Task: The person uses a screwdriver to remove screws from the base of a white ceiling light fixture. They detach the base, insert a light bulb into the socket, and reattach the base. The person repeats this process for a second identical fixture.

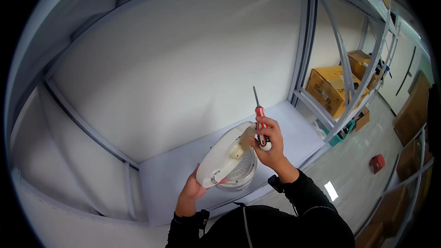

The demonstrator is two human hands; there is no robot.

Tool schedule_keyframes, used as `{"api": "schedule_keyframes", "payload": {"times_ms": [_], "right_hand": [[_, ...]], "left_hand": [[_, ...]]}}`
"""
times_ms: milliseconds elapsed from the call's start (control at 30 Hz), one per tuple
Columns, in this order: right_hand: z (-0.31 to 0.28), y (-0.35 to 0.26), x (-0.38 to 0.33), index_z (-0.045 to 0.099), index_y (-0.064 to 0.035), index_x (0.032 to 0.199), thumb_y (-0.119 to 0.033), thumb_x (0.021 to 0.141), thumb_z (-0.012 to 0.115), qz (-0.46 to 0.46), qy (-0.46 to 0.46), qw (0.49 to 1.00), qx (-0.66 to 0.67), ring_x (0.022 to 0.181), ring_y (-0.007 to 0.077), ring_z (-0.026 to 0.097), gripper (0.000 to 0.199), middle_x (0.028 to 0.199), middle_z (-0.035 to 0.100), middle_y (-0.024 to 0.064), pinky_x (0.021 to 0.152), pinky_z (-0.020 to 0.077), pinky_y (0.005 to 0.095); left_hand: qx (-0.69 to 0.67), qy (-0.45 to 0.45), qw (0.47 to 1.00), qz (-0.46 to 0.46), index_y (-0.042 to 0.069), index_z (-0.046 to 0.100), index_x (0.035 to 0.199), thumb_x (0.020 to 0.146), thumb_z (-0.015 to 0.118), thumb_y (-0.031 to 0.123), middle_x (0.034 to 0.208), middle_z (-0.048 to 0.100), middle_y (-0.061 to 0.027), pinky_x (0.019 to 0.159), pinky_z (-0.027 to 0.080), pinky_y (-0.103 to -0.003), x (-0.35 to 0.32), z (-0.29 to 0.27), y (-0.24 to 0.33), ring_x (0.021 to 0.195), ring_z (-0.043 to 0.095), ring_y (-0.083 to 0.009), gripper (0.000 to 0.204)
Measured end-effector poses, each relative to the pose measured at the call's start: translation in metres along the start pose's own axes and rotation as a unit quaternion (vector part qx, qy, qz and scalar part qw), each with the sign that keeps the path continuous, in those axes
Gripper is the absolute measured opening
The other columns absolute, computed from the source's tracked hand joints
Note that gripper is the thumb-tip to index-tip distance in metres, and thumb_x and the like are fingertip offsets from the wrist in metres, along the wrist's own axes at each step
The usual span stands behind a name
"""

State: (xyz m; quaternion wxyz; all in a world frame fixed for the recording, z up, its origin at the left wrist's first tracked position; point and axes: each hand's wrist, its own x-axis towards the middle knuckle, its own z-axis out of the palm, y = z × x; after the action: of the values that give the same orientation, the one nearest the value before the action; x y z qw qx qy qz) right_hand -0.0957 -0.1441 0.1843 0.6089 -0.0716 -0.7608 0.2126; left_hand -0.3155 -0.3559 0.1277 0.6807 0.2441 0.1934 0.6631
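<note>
My left hand (193, 188) grips the lower left edge of a white round cover (217, 163), which is tilted up on its side. A beige block-like piece (240, 146) sits on the cover's face, close to my right thumb. In my right hand (272, 144) is a screwdriver (261, 118) with a red and white handle, its metal shaft pointing up and away from the cover. Behind and below the cover, a round white housing (251, 177) with a clear ribbed middle rests on the shelf; the cover hides part of it. Whether my right fingers also touch the cover, I cannot tell.
The pale shelf board (163, 179) lies inside a grey metal frame (303, 41) against a white wall. Cardboard boxes (328, 87) stand on the right, above a teal bin (341, 137). A red object (376, 163) is on the floor, near another rack.
</note>
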Motion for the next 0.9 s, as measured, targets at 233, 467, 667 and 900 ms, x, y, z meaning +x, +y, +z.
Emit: {"api": "schedule_keyframes", "payload": {"times_ms": [233, 467, 667, 900], "right_hand": [[-0.009, 0.015, -0.015, 0.061, -0.0061, 0.110, 0.011, 0.085, 0.076, 0.143, 0.074, 0.983, -0.084, 0.128, 0.0346, 0.064, 0.034, 0.136, 0.062, 0.0166, 0.109, 0.0512, 0.0443], [-0.020, 0.012, -0.039, 0.062, -0.0051, 0.114, 0.010, 0.088, 0.077, 0.182, 0.067, 0.975, -0.107, 0.128, 0.0332, 0.065, 0.033, 0.136, 0.063, 0.0155, 0.108, 0.0525, 0.0430], [-0.037, 0.011, -0.051, 0.062, -0.0050, 0.125, 0.010, 0.091, 0.074, 0.205, 0.086, 0.973, -0.065, 0.121, 0.0314, 0.069, 0.040, 0.137, 0.064, 0.0175, 0.101, 0.0579, 0.0384], [-0.060, 0.006, -0.028, 0.050, -0.0002, 0.139, 0.008, 0.093, 0.074, 0.159, 0.060, 0.982, -0.080, 0.124, 0.0260, 0.070, 0.052, 0.137, 0.068, 0.0191, 0.110, 0.0547, 0.0413]], "left_hand": [[0.255, 0.040, 0.966, -0.020, 0.002, 0.031, 0.166, 0.113, 0.053, 0.052, 0.161, 0.052, -0.0230, 0.097, 0.067, -0.051, 0.016, 0.003, -0.012, 0.133, 0.067, -0.0392, 0.076], [0.279, 0.147, 0.949, 0.020, -0.008, 0.049, 0.145, 0.100, 0.059, 0.003, 0.116, 0.075, -0.0233, 0.063, 0.069, -0.036, 0.035, 0.003, -0.017, 0.084, 0.080, -0.0317, 0.048], [0.255, 0.181, 0.950, 0.003, -0.008, 0.052, 0.140, 0.096, 0.054, 0.005, 0.108, 0.076, -0.0250, 0.059, 0.065, -0.040, 0.049, 0.008, -0.034, 0.075, 0.079, -0.0346, 0.046], [0.238, 0.182, 0.953, -0.031, -0.003, 0.047, 0.145, 0.104, 0.057, 0.014, 0.108, 0.077, -0.0232, 0.059, 0.065, -0.039, 0.058, 0.015, -0.045, 0.075, 0.079, -0.0338, 0.045]]}}
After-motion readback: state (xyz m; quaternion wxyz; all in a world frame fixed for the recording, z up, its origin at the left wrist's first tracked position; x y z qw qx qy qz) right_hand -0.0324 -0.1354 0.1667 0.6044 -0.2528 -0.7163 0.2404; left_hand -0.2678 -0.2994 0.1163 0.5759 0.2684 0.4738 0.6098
